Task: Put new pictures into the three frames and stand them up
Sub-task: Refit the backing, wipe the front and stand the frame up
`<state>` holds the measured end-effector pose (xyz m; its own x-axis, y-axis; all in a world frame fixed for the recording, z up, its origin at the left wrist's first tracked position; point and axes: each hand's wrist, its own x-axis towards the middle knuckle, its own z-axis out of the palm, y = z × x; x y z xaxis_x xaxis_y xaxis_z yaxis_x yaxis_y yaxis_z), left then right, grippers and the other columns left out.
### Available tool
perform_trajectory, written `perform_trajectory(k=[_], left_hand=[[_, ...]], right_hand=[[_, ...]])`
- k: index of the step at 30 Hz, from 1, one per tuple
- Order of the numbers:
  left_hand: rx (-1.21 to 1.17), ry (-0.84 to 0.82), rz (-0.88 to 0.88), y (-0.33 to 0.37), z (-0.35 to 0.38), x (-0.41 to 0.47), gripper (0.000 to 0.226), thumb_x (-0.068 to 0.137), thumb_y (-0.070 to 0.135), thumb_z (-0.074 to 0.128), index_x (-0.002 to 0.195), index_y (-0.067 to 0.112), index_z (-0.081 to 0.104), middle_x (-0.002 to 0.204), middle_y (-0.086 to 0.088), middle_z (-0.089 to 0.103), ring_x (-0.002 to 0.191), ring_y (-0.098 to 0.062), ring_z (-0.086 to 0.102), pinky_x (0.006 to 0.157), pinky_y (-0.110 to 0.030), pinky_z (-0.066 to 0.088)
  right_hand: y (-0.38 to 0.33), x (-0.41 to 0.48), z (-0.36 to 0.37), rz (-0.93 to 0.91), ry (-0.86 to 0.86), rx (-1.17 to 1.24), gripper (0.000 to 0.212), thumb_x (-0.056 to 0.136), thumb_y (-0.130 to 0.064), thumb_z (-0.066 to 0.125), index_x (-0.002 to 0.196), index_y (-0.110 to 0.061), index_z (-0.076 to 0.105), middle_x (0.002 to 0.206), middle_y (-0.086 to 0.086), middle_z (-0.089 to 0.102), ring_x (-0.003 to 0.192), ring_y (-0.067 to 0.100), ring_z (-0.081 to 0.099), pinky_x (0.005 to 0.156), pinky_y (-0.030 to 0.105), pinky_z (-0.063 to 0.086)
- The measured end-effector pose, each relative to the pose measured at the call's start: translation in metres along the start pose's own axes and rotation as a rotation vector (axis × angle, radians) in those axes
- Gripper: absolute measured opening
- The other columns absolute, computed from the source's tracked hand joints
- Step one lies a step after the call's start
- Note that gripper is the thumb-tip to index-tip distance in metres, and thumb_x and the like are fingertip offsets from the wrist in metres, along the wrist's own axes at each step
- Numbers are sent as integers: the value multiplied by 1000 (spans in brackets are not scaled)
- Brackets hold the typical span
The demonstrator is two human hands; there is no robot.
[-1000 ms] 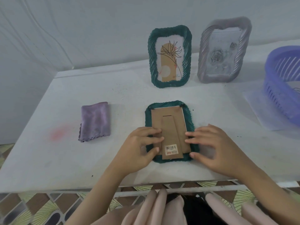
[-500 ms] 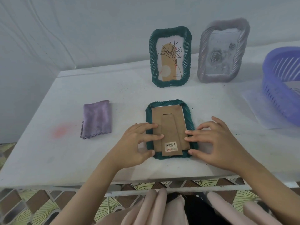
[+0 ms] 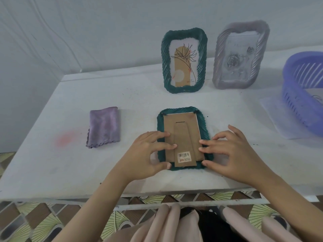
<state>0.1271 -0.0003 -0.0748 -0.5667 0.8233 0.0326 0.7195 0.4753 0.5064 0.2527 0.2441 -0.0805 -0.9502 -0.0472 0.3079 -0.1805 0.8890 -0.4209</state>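
1. The dark green picture frame with a twisty rim [image 3: 181, 131] lies face down near the front edge of the white table [image 3: 52, 163], with its brown cardboard back up.
2. Its long side points away from the person. The sticker end of the cardboard leg is nearest them.
3. The left hand [image 3: 146, 154] grips its left edge and the right hand [image 3: 234, 154] grips its right edge. Bent fingertips press on the cardboard, and the thumbs are at the near corners.
4. Behind it stand a green frame with a flower drawing [image 3: 184, 63] and a grey frame with a rose picture [image 3: 241, 55].
5. A folded purple cloth [image 3: 104, 127] lies to the left, well apart.
6. A purple-blue plastic basket [image 3: 300, 102] sits far right.
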Motion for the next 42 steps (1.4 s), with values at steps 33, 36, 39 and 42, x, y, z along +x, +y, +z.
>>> perform_trajectory(k=[33, 36, 39, 42], left_hand=[[530, 54, 217, 10, 7, -3, 39, 91, 37, 40, 117, 17, 62, 121, -16, 62, 102, -31, 65, 87, -37, 51], [506, 75, 190, 12, 10, -4, 38, 92, 35, 38, 116, 17, 62, 121, -15, 63, 102, -31, 65, 87, -37, 51], [433, 75, 143, 15, 11, -7, 37, 91, 34, 40, 116, 20, 62, 124, -13, 61, 107, -29, 63, 89, -38, 51], [344, 45, 95, 14, 8, -9, 39, 88, 35, 42, 121, 23, 59, 131, -10, 56, 117, -26, 57, 96, -37, 46]], right_hand=[[-10, -2, 7, -68, 93, -198, 31, 81, -45, 52, 91, -26, 74, 98, -14, 71, 86, 6, 46, 108, 56, 14], [-12, -3, 10, -52, 121, -193, 28, 82, -41, 52, 89, -25, 74, 98, -12, 71, 86, 6, 47, 107, 53, 16], [-13, -2, 9, -17, 127, -157, 27, 81, -42, 52, 88, -28, 74, 101, -15, 70, 87, 6, 47, 108, 51, 15], [-11, -5, 5, 36, 90, -96, 27, 78, -47, 53, 90, -33, 72, 106, -23, 64, 91, 2, 46, 110, 53, 11]])
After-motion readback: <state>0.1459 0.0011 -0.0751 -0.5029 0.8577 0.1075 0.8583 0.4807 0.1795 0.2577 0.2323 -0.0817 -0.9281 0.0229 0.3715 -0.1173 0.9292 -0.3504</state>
